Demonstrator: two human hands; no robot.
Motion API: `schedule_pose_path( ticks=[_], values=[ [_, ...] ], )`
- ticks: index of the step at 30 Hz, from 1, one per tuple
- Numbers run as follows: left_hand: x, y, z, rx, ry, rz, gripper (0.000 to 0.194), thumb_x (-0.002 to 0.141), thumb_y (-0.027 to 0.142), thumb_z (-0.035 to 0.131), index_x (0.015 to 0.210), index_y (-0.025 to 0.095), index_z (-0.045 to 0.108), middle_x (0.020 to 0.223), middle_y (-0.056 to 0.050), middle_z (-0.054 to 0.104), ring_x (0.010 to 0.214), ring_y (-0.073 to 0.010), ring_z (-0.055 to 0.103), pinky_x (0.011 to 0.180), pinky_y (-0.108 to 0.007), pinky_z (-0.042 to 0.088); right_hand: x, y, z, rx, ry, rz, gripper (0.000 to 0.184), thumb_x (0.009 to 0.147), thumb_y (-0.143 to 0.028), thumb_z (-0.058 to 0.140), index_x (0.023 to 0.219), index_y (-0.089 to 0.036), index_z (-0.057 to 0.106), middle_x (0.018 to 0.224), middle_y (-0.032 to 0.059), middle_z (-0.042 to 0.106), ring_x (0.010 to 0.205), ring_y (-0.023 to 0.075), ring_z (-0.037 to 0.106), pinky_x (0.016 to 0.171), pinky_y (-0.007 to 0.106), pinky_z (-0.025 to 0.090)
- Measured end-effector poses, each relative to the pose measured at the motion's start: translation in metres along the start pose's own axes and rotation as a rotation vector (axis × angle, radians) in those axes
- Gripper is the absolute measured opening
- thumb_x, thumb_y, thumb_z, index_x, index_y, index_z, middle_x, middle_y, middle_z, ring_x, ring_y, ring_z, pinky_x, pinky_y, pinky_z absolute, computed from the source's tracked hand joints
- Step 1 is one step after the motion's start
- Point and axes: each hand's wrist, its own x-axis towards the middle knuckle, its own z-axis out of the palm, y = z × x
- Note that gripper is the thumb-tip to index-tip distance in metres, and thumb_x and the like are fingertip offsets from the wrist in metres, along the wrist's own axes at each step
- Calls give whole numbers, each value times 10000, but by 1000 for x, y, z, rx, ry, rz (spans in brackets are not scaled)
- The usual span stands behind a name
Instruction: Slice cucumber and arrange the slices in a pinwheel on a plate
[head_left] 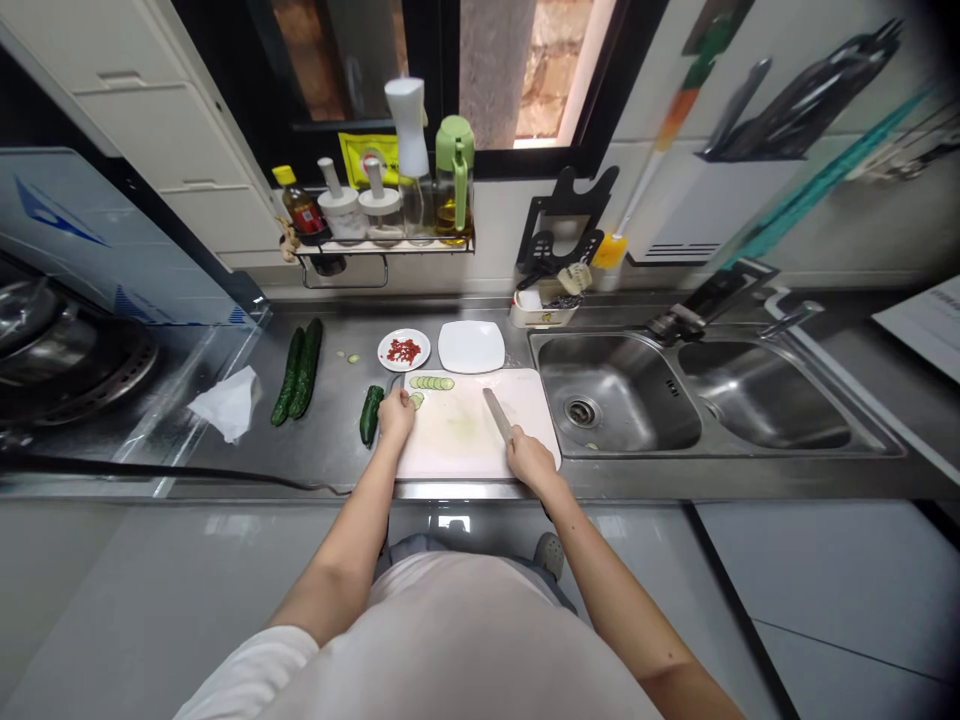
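My right hand (531, 460) is wrapped around the handle of a kitchen knife (496, 412), its blade pointing up and left over the white cutting board (480, 455). At the board's left edge, my left hand (396, 415) is closed, its fingertips pinching at a few cucumber slices (417, 401). Just beyond, a row of overlapping cucumber slices (433, 383) lies along the board's far left part. A cut piece of cucumber (370, 415) rests on the counter left of that hand. Two whole cucumbers (298, 370) lie side by side farther left.
Behind the board stand a small plate of chopped red pieces (403, 351) and a white square plate (471, 346). A double sink (619, 395) is to the right. Crumpled white paper (227, 403) and a stove (67, 350) are left. A condiment rack (386, 245) hangs above.
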Motion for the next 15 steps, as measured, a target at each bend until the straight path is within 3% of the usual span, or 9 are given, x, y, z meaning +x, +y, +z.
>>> schedule_pose_path(
  ticks=[7, 10, 15],
  values=[
    [-5, 4, -2, 141, -28, 18, 208, 878, 258, 480, 929, 215, 677, 1032, -113, 671, 958, -251, 627, 805, -320, 447, 1, 0, 0, -13, -2, -5, 312, 957, -248, 295, 1206, -171, 466, 1051, 140, 676, 973, 248, 649, 739, 318, 427],
    [-7, 9, -1, 143, 0, 19, 224, 879, 271, 485, 974, 224, 682, 1051, -114, 656, 981, -261, 614, 823, -335, 451, 3, 0, 2, -25, -5, -2, 318, 953, -229, 291, 1208, -167, 470, 1052, 143, 677, 974, 240, 651, 742, 313, 428],
    [-10, 28, 10, 95, -3, 133, 262, 884, 275, 483, 1078, 235, 655, 1095, -102, 633, 1033, -258, 581, 874, -341, 447, 4, -1, 2, -13, -11, 7, 321, 947, -218, 298, 1210, -171, 475, 1059, 150, 680, 984, 244, 652, 756, 321, 434]
  ],
)
